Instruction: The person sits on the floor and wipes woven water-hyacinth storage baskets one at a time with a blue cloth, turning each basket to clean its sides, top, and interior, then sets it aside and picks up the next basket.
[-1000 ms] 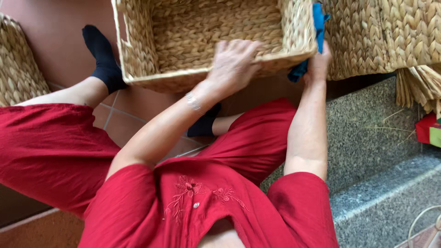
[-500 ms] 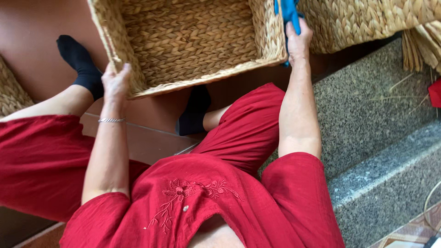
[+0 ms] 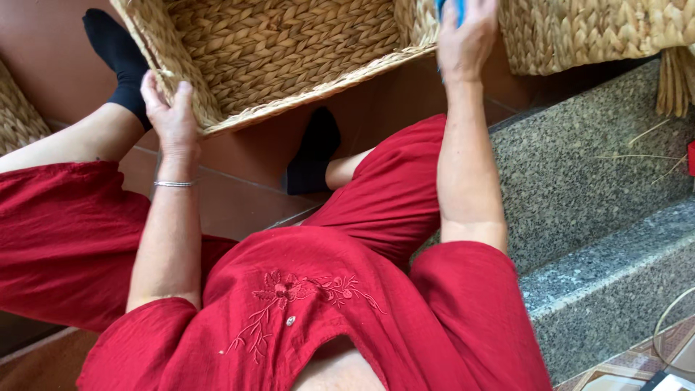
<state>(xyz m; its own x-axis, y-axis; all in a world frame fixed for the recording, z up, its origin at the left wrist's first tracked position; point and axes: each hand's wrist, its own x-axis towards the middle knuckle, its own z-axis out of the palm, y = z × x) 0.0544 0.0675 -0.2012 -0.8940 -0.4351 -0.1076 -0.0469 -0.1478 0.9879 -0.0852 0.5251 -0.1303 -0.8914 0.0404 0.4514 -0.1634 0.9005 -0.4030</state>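
You sit over a floor of reddish-brown tiles [image 3: 239, 210] with pale grout lines, filling the view from 9 to 12 o'clock. At 3 o'clock, a speckled grey granite step [image 3: 579, 174] rises beside you, with a second granite step [image 3: 615, 289] towards 4 o'clock. At 5 o'clock, a patterned floor tile [image 3: 615, 376] shows. Soft, even daylight falls everywhere.

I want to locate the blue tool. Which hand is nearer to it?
Right. The right hand has its grip on the blue tool at the woven basket's right corner; the left hand holds the opposite corner, far away.
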